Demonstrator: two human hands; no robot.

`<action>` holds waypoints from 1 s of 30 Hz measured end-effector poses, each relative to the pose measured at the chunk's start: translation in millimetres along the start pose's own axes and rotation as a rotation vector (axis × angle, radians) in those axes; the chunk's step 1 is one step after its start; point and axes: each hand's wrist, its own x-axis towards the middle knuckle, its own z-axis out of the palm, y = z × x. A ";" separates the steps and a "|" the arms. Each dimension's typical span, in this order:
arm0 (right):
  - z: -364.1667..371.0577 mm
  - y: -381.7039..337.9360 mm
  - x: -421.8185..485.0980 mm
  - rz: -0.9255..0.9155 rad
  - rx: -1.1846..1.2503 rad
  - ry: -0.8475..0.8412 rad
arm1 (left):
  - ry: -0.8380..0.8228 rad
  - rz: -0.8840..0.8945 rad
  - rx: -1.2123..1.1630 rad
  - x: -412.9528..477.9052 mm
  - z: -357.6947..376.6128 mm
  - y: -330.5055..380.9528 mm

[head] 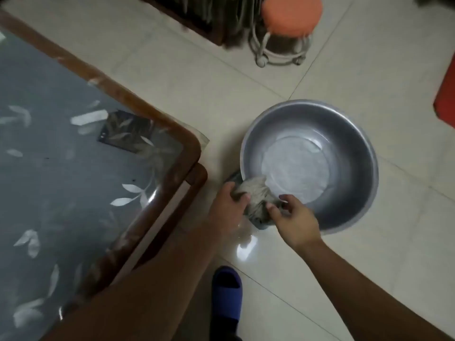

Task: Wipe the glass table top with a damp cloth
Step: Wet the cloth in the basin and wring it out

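Note:
A bunched grey cloth (257, 196) hangs over the near-left rim of a metal basin (349, 134) that stands on the floor with a little water in it. My left hand (227, 207) grips the cloth's left side. My right hand (294, 217) pinches its right side with the fingertips. The glass table top (61, 168), dark with a white leaf pattern and a brown wooden frame, fills the left of the view, apart from both hands.
The floor is pale tile (369, 254) with a wet shine under the hands. A blue slipper (226, 291) is on my foot below them. An orange-topped stool (291, 11) and dark furniture (197, 16) stand at the back. Something red (446, 99) lies at the right edge.

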 end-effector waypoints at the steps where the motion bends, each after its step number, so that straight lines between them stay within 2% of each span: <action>1: 4.1 0.7 8.5 0.015 -0.046 -0.001 | 0.028 0.002 -0.044 7.2 2.1 -0.5; 2: 7.3 -0.9 14.7 0.032 -0.108 -0.011 | 0.048 -0.014 -0.059 14.6 5.1 -4.1; 4: 12.4 -1.1 23.7 0.073 -0.069 -0.030 | 0.034 -0.033 -0.044 22.6 5.0 -9.2; 8: 15.1 -0.7 25.2 0.108 0.257 -0.008 | -0.012 -0.005 -0.015 13.3 -2.8 -2.4; 12: 5.7 -21.4 11.8 0.088 0.423 0.033 | -0.013 0.064 -0.017 -4.9 -12.0 15.2; 18: -17.8 -93.7 -28.6 -0.088 0.524 0.007 | 0.041 0.037 -0.424 -57.4 -59.9 41.8; 21: -11.3 -146.2 -51.1 -0.158 0.584 -0.126 | 0.124 -0.031 -0.741 -82.1 -101.5 33.8; 24: 15.0 -206.7 -73.6 -0.225 0.531 -0.309 | 0.247 -0.064 -1.063 -102.9 -155.2 25.2; 27: 54.9 -260.6 -90.0 -0.314 0.429 -0.416 | 0.326 -0.044 -1.164 -122.0 -213.0 8.2; 30: 98.0 -308.6 -103.6 -0.410 0.350 -0.449 | 0.386 -0.043 -1.260 -132.4 -264.3 -19.8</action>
